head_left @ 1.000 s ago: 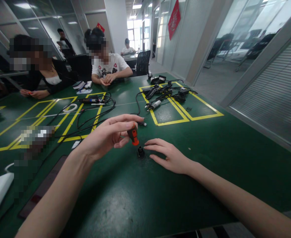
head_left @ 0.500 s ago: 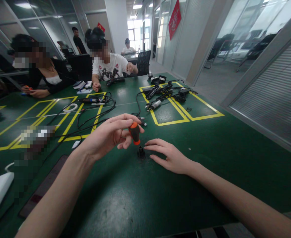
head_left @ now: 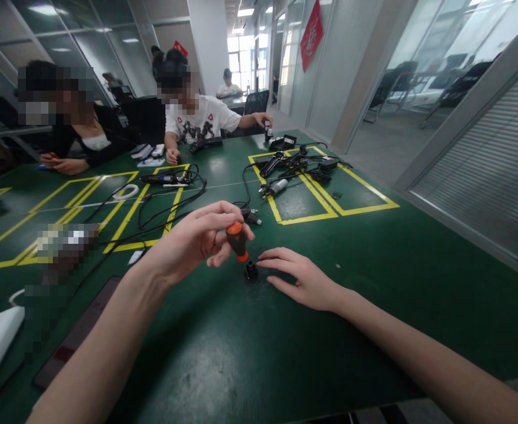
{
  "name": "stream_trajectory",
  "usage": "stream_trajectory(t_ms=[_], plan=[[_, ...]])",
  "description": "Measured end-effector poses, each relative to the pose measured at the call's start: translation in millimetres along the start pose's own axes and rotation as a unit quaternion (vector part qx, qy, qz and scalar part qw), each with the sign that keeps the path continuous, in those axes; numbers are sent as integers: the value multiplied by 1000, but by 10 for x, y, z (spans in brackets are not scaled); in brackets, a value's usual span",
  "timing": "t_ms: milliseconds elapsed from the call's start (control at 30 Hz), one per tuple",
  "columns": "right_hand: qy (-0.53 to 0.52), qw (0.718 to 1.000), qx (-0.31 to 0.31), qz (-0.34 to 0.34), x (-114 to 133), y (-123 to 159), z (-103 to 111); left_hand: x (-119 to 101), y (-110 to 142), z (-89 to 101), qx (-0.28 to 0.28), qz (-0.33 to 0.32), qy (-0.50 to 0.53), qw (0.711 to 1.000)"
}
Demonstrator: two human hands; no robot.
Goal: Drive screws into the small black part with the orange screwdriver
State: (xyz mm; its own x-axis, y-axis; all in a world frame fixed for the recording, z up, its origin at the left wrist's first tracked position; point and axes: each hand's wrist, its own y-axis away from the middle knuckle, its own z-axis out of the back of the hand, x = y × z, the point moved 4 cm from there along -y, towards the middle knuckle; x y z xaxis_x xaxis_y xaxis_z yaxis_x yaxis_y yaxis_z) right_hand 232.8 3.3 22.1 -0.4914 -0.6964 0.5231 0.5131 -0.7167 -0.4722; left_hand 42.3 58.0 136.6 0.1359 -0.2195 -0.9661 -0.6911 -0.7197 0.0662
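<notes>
My left hand [head_left: 208,232] grips a short screwdriver [head_left: 236,240] with an orange and dark grey handle, fingers closed about its upper part. The handle tilts slightly, its lower end just above a small black round part [head_left: 251,272] with an upright collar, which sits on the green table [head_left: 321,347]. Whether the screwdriver's tip touches that part cannot be made out. Just right of the black part, my right hand [head_left: 298,277] rests low over the table, fingers apart and holding nothing, fingertips close to the collar.
Cables and tools [head_left: 285,168] lie in yellow-taped boxes ahead. A cord with plugs [head_left: 251,217] lies behind my left hand. A dark phone-like slab [head_left: 80,330] is by my left forearm. Across the table, a co-worker's hand [head_left: 263,119] touches a small object; another person sits at left.
The screwdriver handle leans a little more to the left at its top. My right hand stays put. The co-worker opposite has reached out to a small object on the table.
</notes>
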Motion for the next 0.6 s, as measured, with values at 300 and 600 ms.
stream_trajectory(t_ms=[300,600], plan=[[-2,1000,-5,5,6,-5,6,-13,5,28,-35,0,-39,999],[-4,1000,0,-1,10,-7,15,-5,-7,25,-33,1,-10,999]])
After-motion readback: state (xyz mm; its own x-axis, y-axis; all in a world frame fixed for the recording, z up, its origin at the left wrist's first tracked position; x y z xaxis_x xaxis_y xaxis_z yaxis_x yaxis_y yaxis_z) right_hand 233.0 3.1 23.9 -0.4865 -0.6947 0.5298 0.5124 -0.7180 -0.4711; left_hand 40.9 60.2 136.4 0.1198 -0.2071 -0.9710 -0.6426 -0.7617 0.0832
